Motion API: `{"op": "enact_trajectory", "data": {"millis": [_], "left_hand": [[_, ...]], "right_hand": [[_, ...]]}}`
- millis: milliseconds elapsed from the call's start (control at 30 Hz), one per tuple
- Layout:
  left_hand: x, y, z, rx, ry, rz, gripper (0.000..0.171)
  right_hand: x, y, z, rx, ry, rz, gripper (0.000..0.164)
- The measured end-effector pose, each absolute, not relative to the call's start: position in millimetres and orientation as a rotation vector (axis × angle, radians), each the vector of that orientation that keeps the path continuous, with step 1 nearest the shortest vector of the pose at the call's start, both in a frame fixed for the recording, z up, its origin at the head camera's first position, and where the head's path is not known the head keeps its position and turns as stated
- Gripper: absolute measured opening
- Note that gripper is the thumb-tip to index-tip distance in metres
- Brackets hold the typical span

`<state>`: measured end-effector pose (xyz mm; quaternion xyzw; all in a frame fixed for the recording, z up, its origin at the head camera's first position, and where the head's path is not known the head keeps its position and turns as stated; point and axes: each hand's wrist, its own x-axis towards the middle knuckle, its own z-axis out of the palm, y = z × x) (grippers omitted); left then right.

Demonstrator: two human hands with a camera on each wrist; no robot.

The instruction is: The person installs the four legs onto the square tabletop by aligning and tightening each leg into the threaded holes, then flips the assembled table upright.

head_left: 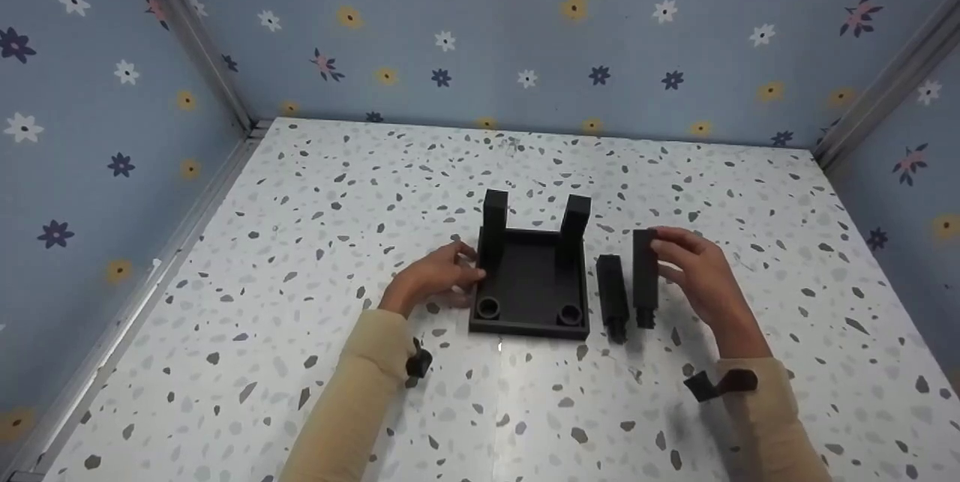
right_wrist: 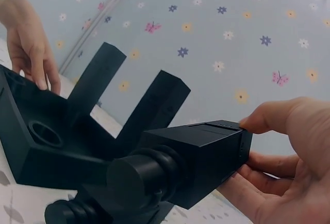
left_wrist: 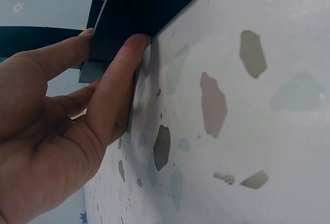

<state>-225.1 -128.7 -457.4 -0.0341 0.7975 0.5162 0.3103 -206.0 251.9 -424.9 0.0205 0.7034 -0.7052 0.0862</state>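
A tray (head_left: 529, 266) stands on the table (head_left: 390, 197), with upright posts (head_left: 495, 214) at its far left and far right corners and sockets (head_left: 488, 308) at both near corners. The left hand (head_left: 437, 273) touches its left side. Right of it lies a loose post (head_left: 612, 288); farther right, the right hand (head_left: 703, 272) holds another post (head_left: 645, 268).

Booth-like workspace: flowered panels (head_left: 480, 17), metal posts (head_left: 196, 36), speckled tabletop (head_left: 375, 190).
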Motion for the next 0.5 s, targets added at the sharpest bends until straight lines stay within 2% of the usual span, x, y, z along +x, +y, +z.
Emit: {"op": "enact_trajectory", "data": {"millis": [500], "left_hand": [[-224.0, -126.9, -457.6, -0.088, 2.023, 1.522, 0.044]], "right_hand": [[-196.4, 218.5, -408.0, -0.157, 2.149, -2.141, 0.053]]}}
